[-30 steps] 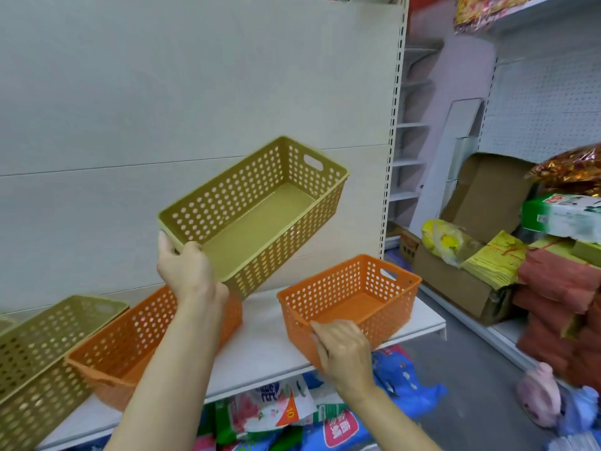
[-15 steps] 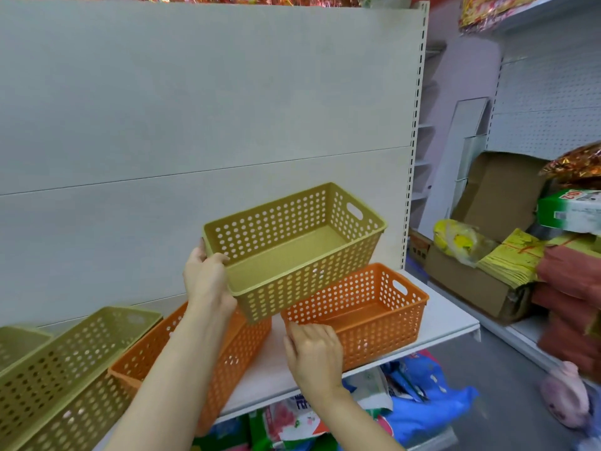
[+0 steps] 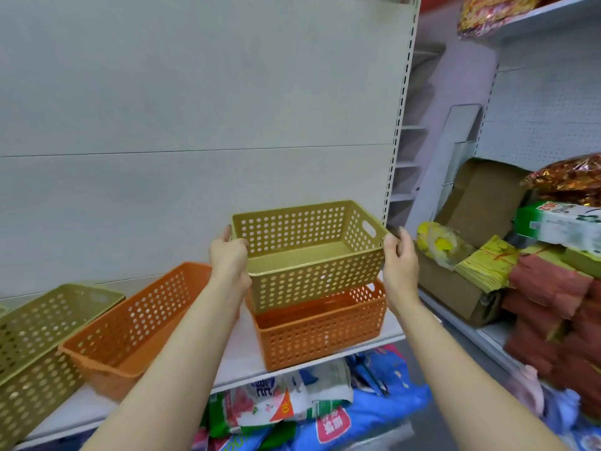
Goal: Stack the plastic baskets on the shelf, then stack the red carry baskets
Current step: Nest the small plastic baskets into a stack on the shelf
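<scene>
1. Olive basket sits at centre frame, held level and partly lowered into the orange basket that stands at the right end of the white shelf. The olive base is inside the orange rim; it is not yet seated, since most of its wall shows above.
2. Left hand grips the basket's 9 o'clock short end, fingers curled over the rim, thumb on the outer wall.
3. Right hand is on the 3 o'clock short end, fingers bent round the corner near the handle slot. It grasps rather than merely steadies, as far as the view shows.
4. Handling judgement: thin perforated plastic, empty, so light. Walls likely flex under a hard squeeze, and a pinched end could bind against the orange rim. The rolled rim and the slotted ends look like the stiffest places to hold; long walls look the weakest.
5. Surface looks smooth but the holes give purchase; slipping seems unlikely. Not fragile, though a skewed push could jam the nest.
6. Next need, by my reading: keep it square with the orange one and press down evenly at both ends.
7. Still loose on the shelf toward 8 o'clock: a second orange basket, tilted, leaning on another olive basket at the left edge.
8. Red carry baskets: none in view.
9. Surroundings: bagged goods below the shelf; cardboard box and red packs at 3 o'clock.
</scene>
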A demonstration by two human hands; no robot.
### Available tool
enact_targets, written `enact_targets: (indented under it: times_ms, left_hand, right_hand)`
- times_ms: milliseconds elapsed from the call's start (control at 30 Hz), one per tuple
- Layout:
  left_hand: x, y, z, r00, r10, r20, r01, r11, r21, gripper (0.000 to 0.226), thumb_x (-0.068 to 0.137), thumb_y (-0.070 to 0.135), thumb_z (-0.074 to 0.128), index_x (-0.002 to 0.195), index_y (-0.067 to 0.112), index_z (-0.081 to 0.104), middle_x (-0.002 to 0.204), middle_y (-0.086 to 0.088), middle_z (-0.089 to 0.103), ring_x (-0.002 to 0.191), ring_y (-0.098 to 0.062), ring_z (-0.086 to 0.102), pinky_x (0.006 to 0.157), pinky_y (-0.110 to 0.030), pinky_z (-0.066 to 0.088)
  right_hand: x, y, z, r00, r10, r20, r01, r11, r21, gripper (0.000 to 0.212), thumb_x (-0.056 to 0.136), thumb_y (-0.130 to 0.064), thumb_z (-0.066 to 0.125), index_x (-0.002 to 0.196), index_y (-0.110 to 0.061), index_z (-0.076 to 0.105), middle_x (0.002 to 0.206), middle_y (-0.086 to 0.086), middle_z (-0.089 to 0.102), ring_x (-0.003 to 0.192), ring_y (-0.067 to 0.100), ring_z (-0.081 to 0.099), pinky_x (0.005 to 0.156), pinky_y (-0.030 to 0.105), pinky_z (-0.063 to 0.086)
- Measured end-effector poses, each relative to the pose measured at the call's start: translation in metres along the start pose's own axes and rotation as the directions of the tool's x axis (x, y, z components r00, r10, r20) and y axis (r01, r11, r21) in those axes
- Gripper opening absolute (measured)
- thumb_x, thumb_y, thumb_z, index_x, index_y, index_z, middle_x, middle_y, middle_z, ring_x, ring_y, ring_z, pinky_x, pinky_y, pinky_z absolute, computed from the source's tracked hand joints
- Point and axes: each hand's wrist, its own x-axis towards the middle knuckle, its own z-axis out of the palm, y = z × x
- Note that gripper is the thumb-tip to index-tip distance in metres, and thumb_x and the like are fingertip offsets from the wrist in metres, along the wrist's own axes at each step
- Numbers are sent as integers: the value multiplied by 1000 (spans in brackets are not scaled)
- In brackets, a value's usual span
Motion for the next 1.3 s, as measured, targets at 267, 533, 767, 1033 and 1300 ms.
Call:
enact_targets:
  times_ms: [267, 533, 767, 1033, 1300]
  left_hand:
    - [-29, -39, -26, 981, 66, 180, -97, 980, 174, 36, 101, 25, 56, 133, 10, 62, 119, -9, 73, 89, -17, 73, 66, -27, 56]
    - [-64, -75, -55, 917, 212, 337, -349, 835, 426, 48, 94, 29, 63, 139, 39, 49, 121, 16, 71, 107, -8, 70, 84, -26, 58]
    - [-65, -109, -69, 935, 176, 307, -331, 740, 585, 62, 85, 43, 68, 140, 44, 42, 120, 24, 67, 107, 10, 63, 88, -12, 49]
    - [-37, -107, -67, 941, 222, 256, -339, 578, 742, 66, 87, 45, 67, 147, 29, 45, 129, 11, 65, 113, -7, 62, 99, -34, 51]
    - [-35, -106, -61, 913, 315, 259, -377, 411, 830, 62, 92, 48, 62, 149, 30, 43, 132, 9, 65, 118, -13, 62, 98, -41, 53]
  right_hand:
    - [11, 49, -29, 998, 52, 23, -54, 996, 66, 40, 96, -28, 57, 134, -14, 55, 127, 1, 61, 104, 2, 58, 91, 29, 47]
    - [-1, 71, -35, 997, 58, 47, -64, 990, 124, 39, 89, -24, 68, 126, -14, 62, 122, 0, 66, 107, -3, 60, 93, 19, 49]
    - [-11, 95, -30, 993, 90, 82, -90, 996, -3, 35, 90, -34, 65, 124, -24, 62, 118, -9, 63, 115, 11, 56, 102, 39, 45]
    - [-20, 106, -19, 991, 52, 123, -40, 995, -93, 48, 88, -52, 59, 128, -26, 55, 114, -6, 68, 106, 14, 63, 94, 40, 49]
    - [-12, 103, -25, 975, -73, 212, 117, 972, -205, 22, 91, -46, 58, 107, -31, 57, 95, -9, 66, 88, 13, 62, 80, 40, 52]
